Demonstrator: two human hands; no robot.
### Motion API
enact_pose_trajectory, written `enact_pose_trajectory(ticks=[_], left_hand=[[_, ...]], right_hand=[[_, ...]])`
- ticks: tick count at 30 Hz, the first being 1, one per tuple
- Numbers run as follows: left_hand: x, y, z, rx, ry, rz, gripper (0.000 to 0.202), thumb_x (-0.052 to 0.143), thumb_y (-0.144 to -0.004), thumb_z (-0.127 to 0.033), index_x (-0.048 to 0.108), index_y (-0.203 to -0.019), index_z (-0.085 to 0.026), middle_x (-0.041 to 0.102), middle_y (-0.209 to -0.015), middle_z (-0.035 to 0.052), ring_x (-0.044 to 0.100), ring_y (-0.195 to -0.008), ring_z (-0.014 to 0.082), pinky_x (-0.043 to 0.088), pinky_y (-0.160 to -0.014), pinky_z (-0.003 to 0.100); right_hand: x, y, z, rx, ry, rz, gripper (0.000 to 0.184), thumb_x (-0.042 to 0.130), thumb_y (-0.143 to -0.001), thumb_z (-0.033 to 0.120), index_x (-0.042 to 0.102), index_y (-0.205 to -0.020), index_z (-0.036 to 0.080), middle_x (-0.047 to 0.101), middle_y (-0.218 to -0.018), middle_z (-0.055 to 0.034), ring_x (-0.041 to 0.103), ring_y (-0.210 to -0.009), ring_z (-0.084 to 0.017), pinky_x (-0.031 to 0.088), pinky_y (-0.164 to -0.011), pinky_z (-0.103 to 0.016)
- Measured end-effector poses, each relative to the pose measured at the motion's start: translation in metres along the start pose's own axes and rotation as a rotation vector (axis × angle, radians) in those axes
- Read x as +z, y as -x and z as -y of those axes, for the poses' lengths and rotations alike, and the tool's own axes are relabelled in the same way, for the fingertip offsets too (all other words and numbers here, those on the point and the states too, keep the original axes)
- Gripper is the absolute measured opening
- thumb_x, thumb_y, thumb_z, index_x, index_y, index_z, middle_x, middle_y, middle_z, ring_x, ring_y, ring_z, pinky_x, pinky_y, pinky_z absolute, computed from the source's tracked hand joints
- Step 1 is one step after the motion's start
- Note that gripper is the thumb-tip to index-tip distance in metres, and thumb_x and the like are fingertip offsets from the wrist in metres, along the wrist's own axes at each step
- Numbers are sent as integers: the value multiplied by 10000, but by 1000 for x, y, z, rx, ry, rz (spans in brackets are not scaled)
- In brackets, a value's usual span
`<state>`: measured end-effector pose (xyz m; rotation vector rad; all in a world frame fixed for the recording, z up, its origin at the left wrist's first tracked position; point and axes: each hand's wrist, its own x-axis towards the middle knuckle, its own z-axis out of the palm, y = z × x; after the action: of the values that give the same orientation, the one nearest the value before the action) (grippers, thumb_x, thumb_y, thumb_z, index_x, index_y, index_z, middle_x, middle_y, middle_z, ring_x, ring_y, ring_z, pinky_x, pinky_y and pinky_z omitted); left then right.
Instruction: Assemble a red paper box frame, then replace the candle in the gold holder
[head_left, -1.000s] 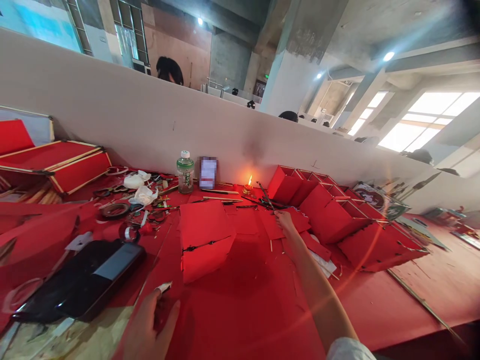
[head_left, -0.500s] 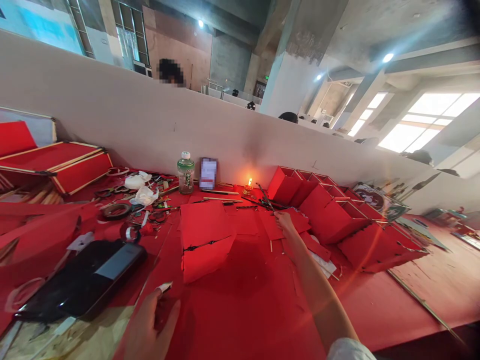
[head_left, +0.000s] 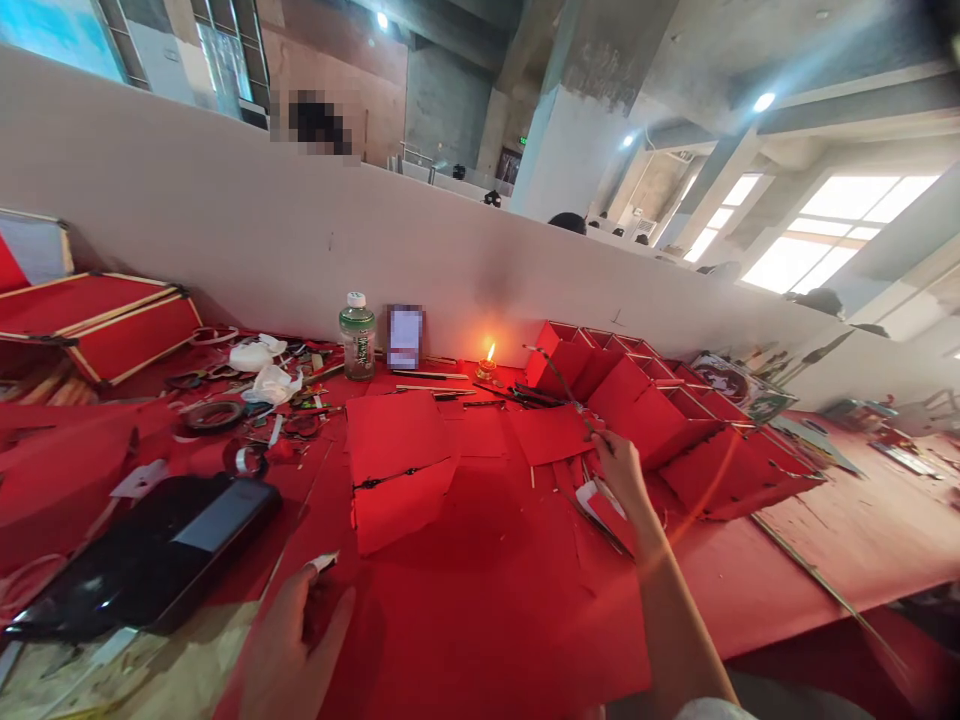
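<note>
**Right arm out, left hand low**

Our right arm stretches forward with the forearm bare, and our right hand (head_left: 621,472) has its fingertips pinched together. Our left hand (head_left: 289,645) lies close in, palm down, fingers loose, thumb spread.

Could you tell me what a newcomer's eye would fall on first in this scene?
The small lit candle burns at the back of the table, against the grey partition. Red paper covers the table, and a row of red paper boxes runs back along the right. Just before them, the right hand grips a thin stick.
</note>
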<state>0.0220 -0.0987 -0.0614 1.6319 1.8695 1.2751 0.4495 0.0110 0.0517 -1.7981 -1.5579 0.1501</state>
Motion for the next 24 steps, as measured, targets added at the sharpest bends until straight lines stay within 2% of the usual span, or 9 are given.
enact_pose_trajectory(ticks=[2, 5, 10, 13, 16, 17, 19, 22, 24], left_hand=[[0, -1, 0, 6, 1, 7, 465, 574, -823, -620, 619, -1063, -223, 724, -947, 76, 704, -846, 286, 587, -801, 458], [0, -1, 3, 25, 3, 25, 466, 572, -832, -612, 617, -1084, -223, 727, -972, 78, 710, -862, 284, 581, -823, 461], [1, 1, 7, 64, 2, 27, 448, 575, -861, -622, 608, -1066, -224, 723, -917, 56, 714, -805, 257, 583, -720, 394], [2, 6, -2, 210, -15, -35, 379, 563, -916, -574, 601, -1038, -218, 703, -862, 37, 694, -734, 217, 562, -666, 338], [-3, 10, -27, 492, -86, -116, 248, 554, -967, -444, 596, -1009, -203, 678, -825, 36, 671, -731, 199, 538, -685, 310], [-5, 10, -40, 583, -106, -101, 196, 554, -975, -382, 596, -1027, -199, 673, -820, 35, 663, -738, 194, 528, -688, 300], [-12, 8, -67, 736, -131, -89, 108, 563, -969, -277, 588, -1036, -197, 674, -805, 30, 645, -739, 192, 508, -693, 295], [-23, -3, -106, 832, -165, -186, 136, 643, -910, -183, 568, -1020, -204, 679, -793, 29, 619, -730, 200, 473, -713, 320], [-27, -15, -124, 855, -172, -239, 191, 690, -875, -169, 559, -1007, -214, 684, -797, 33, 610, -731, 208, 457, -725, 337]], right_hand=[[-13, 14, -6, 26, 7, 13, 421, 507, -863, 485, 705, -667, 170, 653, -576, -69, 574, -545, -190, 403, -534, -285], [-27, 35, -6, 58, -10, -13, 459, 458, -850, 512, 744, -773, 161, 712, -687, -89, 615, -612, -206, 425, -574, -286], [-42, 71, -7, 72, -64, 64, 460, 485, -866, 520, 772, -855, 160, 701, -690, -67, 596, -611, -196, 448, -603, -286], [-47, 99, -12, 89, -116, 3, 446, 516, -884, 537, 771, -897, 171, 683, -673, -58, 581, -602, -187, 442, -557, -274], [-48, 131, -17, 105, -203, 51, 445, 580, -876, 574, 755, -922, 168, 548, -516, 1, 487, -471, -150, 385, -447, -256], [-48, 141, -16, 121, -267, 50, 453, 573, -896, 579, 742, -983, 169, 531, -515, 19, 458, -434, -132, 373, -421, -246], [-45, 159, -10, 149, -426, 28, 442, 545, -949, 564, 685, -1137, 190, 591, -622, 19, 483, -424, -109, 420, -421, -235], [-37, 173, 10, 131, -649, 57, 350, 585, -957, 526, 630, -1151, 238, 677, -878, -32, 647, -585, -137, 567, -546, -281], [-29, 176, 28, 127, -751, 110, 281, 638, -934, 493, 623, -1056, 240, 668, -917, -35, 683, -660, -154, 596, -590, -301]])
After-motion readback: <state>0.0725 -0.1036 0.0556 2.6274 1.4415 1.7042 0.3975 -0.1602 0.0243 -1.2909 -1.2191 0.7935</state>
